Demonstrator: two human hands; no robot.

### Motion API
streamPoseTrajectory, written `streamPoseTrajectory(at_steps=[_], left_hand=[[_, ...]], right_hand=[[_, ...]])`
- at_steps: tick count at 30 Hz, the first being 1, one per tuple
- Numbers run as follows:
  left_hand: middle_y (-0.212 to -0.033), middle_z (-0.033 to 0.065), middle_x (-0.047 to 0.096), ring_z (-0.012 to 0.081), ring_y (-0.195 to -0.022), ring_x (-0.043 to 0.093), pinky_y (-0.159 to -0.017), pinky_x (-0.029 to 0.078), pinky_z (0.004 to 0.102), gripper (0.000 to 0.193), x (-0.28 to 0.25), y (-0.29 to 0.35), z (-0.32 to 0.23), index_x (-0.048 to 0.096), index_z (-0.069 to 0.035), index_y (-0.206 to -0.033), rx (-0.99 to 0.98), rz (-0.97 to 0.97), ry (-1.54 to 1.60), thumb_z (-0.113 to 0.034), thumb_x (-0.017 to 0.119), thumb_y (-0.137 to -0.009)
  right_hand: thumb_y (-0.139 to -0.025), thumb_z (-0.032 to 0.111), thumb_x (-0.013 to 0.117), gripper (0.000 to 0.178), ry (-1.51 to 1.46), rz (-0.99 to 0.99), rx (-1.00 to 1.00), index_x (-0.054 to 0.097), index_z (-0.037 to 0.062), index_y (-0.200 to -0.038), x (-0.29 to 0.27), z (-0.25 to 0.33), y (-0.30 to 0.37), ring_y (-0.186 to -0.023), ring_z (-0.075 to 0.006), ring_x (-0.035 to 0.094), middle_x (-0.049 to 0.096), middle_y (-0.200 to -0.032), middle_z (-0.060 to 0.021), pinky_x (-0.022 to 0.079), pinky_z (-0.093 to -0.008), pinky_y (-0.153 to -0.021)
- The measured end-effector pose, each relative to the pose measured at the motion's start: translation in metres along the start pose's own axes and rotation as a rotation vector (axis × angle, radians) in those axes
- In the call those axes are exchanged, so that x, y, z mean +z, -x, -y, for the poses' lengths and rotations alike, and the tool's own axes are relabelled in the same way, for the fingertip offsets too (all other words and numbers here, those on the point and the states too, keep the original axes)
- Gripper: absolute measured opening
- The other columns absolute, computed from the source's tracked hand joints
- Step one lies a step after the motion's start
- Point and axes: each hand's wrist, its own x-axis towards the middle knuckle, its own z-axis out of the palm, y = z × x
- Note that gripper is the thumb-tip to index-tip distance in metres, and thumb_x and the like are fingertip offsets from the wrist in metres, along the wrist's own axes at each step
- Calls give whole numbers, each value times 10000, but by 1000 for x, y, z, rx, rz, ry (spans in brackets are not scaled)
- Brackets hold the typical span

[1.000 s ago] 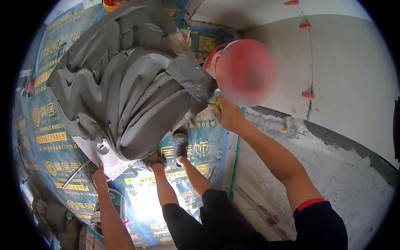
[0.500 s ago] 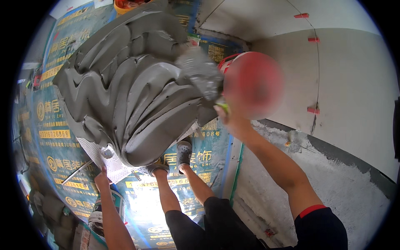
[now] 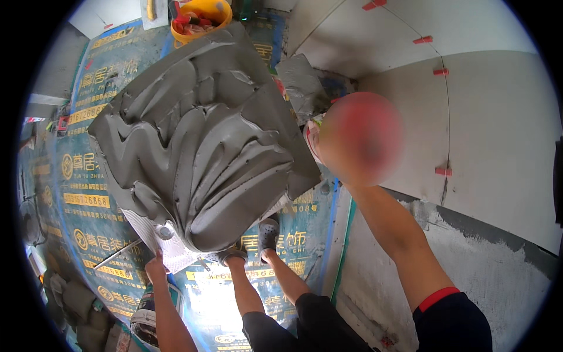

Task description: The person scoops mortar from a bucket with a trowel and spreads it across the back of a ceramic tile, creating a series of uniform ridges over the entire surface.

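A large tile [image 3: 179, 259] tilts in front of me, its pale textured back showing at the near corner. Thick grey mortar [image 3: 202, 138] covers most of it in ridges and folds, with a smoother strip along the right edge. My left hand [image 3: 156, 270] grips the near corner, fingers closed on the edge. Beyond the tile's right side, my right hand [image 3: 316, 144] is closed on a trowel, partly hidden by a round blurred patch. The trowel's blade [image 3: 302, 88], smeared with mortar, is apart from the tile.
An orange bucket [image 3: 202, 20] with red items stands beyond the tile. Nearer, a mortar-stained bucket [image 3: 145, 322] sits beside my left forearm. Printed green sheeting [image 3: 94, 182] covers the floor. At right is a wall [image 3: 492, 117] with red clips [image 3: 443, 171] along a joint.
The trowel has left the mortar's right side and moved to beyond the tile's right edge. That edge now looks flatter. In the view, the tile sits slightly lower and further right.
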Motion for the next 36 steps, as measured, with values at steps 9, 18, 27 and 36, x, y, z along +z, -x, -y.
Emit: streamPoseTrajectory(at_steps=[9, 18, 27, 36], left_hand=[[-542, 158, 554, 240, -448, 576, -449, 467, 352, 566, 9, 4, -10, 606, 68, -658, -65, 48, 53, -453, 544, -870], [-467, 132, 518, 233, -440, 563, -481, 445, 381, 593, -14, -15, 35, 579, 31, -561, 331, -21, -319, -461, 511, -885], [-513, 166, 551, 266, -479, 578, -524, 449, 392, 626, 8, -4, -1, 591, 38, -585, -129, 90, 12, -501, 483, -884], [-611, 170, 615, 284, -592, 628, -609, 477, 397, 588, 26, -13, -1, 624, -10, -653, -45, 194, -20, -502, 421, -903]], right_hand=[[-920, 467, 427, 438, -840, 592, 377, 464, 42, -1018, 21, 1, -74, -552, -246, 590, 564, -656, -134, 472, -377, -511], [-897, 567, 409, 480, -601, 805, 233, 446, 93, -827, -27, 66, -100, -401, -101, 401, 448, -581, -8, 347, -269, -375], [-874, 660, 306, 696, 86, 774, -305, 510, 68, -1178, -21, 51, 39, -660, -138, 560, 516, -652, -31, 460, -267, -499], [-908, 434, 486, 425, -551, 811, 860, 542, 56, -1095, -53, 70, 111, -607, -193, 572, 587, -761, -92, 470, -318, -534]])
